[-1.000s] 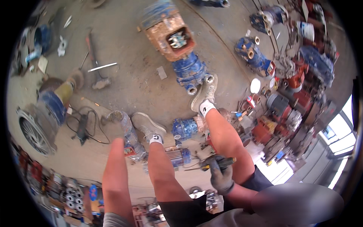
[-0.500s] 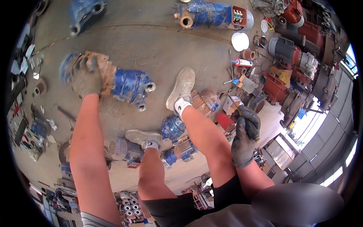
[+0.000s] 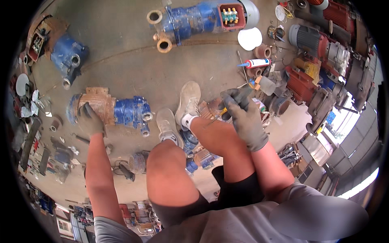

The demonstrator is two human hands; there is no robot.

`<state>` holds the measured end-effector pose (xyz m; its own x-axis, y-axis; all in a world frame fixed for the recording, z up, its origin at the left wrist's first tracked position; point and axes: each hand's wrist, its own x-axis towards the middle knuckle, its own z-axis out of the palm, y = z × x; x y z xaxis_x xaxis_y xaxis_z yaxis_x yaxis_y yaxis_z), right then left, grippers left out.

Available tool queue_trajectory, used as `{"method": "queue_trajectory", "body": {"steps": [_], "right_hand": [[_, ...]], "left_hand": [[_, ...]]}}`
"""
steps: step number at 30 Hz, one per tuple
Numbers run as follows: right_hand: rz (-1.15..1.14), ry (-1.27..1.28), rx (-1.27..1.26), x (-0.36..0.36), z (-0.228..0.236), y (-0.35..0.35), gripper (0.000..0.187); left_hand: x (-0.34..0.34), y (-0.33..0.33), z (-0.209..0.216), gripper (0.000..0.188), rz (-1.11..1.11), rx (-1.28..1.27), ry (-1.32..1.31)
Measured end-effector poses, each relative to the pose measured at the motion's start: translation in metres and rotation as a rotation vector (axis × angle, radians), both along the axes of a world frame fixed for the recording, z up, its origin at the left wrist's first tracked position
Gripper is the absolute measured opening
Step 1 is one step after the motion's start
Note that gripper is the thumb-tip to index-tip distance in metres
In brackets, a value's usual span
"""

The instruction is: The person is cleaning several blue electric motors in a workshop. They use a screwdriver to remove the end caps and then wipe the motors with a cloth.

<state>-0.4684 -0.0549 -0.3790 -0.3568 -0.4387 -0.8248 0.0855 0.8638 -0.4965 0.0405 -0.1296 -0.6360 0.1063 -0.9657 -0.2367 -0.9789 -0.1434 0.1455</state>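
The gloved right hand (image 3: 246, 119) is closed around a yellow-handled screwdriver (image 3: 216, 116), its tip angled down-left over the right knee, ready for use. The gloved left hand (image 3: 89, 120) rests spread, palm down, on the rusty end housing of a blue pump motor (image 3: 117, 111) lying on the concrete floor (image 3: 121, 60), apparently steadying it. A sealant tube (image 3: 256, 63) lies well apart.

A pump (image 3: 109, 111) lies at left centre, the left hand (image 3: 90, 120) on it; a second pump (image 3: 202, 18) lies at top centre; the right hand (image 3: 243, 117) holds a screwdriver (image 3: 216, 116) right of centre, above the knee (image 3: 210, 133)
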Motion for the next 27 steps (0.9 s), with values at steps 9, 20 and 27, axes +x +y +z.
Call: {"method": "queue_trajectory", "body": {"steps": [9,20,27], "right_hand": [[0.166,0.003,-0.235,-0.045,0.021,-0.077,0.025],[0.442,0.036,-0.101,-0.124,0.058,-0.037,0.023],[0.766,-0.16,0.237,-0.141,-0.086,-0.008,0.041]], "left_hand": [[0.01,0.004,-0.002,0.048,-0.129,-0.106,0.051],[-0.014,0.014,0.014,0.042,-0.01,-0.238,-0.087],[-0.001,0.02,-0.013,0.049,0.021,-0.132,-0.02]]}}
